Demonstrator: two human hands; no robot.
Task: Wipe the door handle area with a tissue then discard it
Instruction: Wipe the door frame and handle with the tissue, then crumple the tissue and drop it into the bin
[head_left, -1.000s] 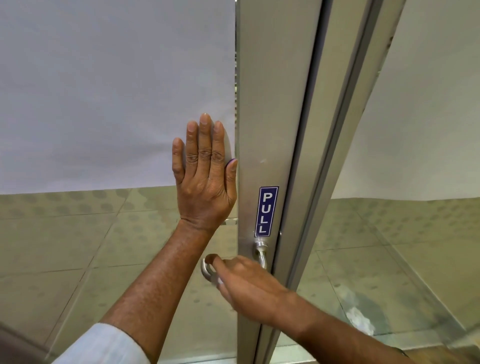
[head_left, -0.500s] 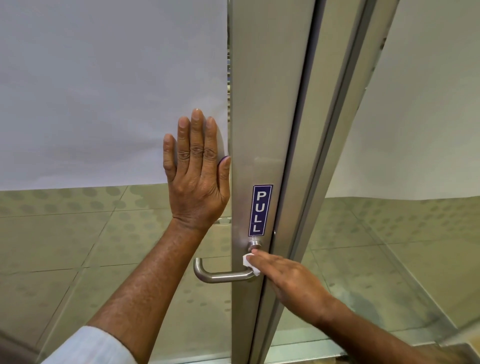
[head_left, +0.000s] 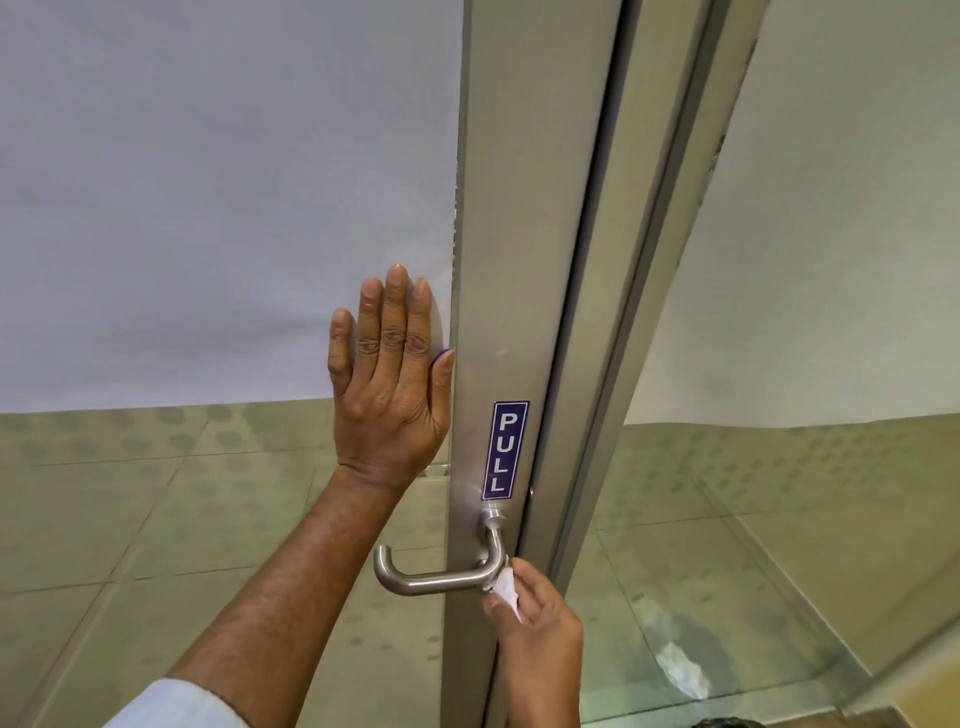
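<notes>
head view, left hand (head_left: 392, 384) flat on glass door (head_left: 208, 208), right hand (head_left: 535, 618) pinching tissue (head_left: 504, 590) at handle (head_left: 436, 574)

Soft, even light fills the scene with no single lamp visible; brightness is moderate, without harsh contrast. The brushed silver metal door frame (head_left: 524, 260) carries a gentle vertical sheen rather than hard glare, and the curved steel lever handle (head_left: 431, 577) shows a thin pale highlight along its top. The flat left hand (head_left: 389, 384) casts only a faint, short shadow on the frosted white glass panel (head_left: 208, 182). The clear lower glass (head_left: 156, 519) gives a greenish tint and a whitish smear of reflection at lower right. Straight edges bow outward toward the borders from the wide lens. Focus is slightly soft throughout, and the blue PULL sticker (head_left: 505, 450) stays readable.
</notes>
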